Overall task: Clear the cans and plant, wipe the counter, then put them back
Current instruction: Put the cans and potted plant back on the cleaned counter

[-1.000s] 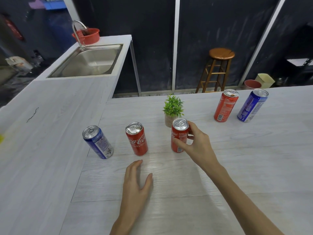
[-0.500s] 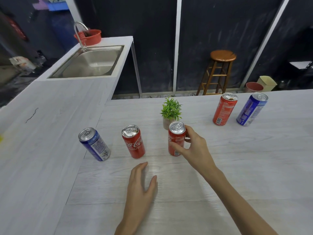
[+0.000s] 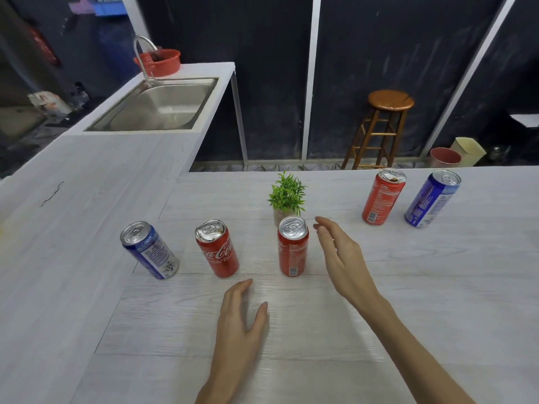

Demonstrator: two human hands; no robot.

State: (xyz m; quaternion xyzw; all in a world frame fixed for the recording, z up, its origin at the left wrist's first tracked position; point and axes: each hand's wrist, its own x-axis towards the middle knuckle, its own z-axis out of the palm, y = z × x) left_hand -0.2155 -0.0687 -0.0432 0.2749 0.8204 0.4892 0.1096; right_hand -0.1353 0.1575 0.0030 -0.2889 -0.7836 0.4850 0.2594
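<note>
Several cans stand upright on the pale wood-grain counter [image 3: 379,301]. From left: a blue can [image 3: 150,250], a red cola can [image 3: 217,248], a slim red can [image 3: 292,246], then farther right another red can [image 3: 382,196] and a blue can [image 3: 433,199]. A small green plant in a pot [image 3: 287,196] sits just behind the slim red can. My right hand [image 3: 341,258] hovers just right of that can, fingers relaxed, not touching it. My left hand [image 3: 240,319] rests flat on the counter in front of the cans.
A steel sink [image 3: 157,106] with a tap and a red basket [image 3: 159,61] lies at the far left. Beyond the counter's far edge stand a wooden stool [image 3: 385,126] and two small bins [image 3: 455,153] on the floor.
My right hand has let go of the slim red can and drawn a little to the right. The can now stands free on the counter. My left hand stays flat.
</note>
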